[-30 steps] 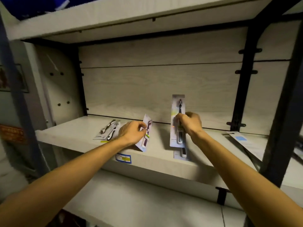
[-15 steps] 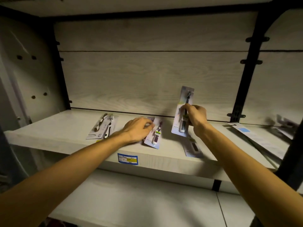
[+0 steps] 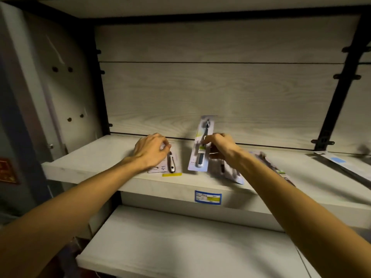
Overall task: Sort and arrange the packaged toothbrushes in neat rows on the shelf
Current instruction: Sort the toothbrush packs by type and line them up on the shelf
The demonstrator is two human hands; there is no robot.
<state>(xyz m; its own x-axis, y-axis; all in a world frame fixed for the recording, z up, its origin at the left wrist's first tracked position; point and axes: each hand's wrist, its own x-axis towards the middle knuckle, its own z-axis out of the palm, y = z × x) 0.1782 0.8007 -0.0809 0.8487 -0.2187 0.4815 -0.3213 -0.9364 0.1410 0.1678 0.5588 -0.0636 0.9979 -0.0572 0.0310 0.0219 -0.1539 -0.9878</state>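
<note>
Right hand [image 3: 218,144] pinched upright toothbrush pack [image 3: 202,145] mid-card; left hand [image 3: 150,150] curled on flat pack [image 3: 170,163]. Judged light, bendy, slick; grip card edges.

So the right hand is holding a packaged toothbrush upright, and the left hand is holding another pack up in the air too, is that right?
Not quite. The head view shows the right hand pinching the upright carded toothbrush pack, but the left hand is not lifting anything: it rests on a flat toothbrush pack lying on the pale wooden shelf.
</note>
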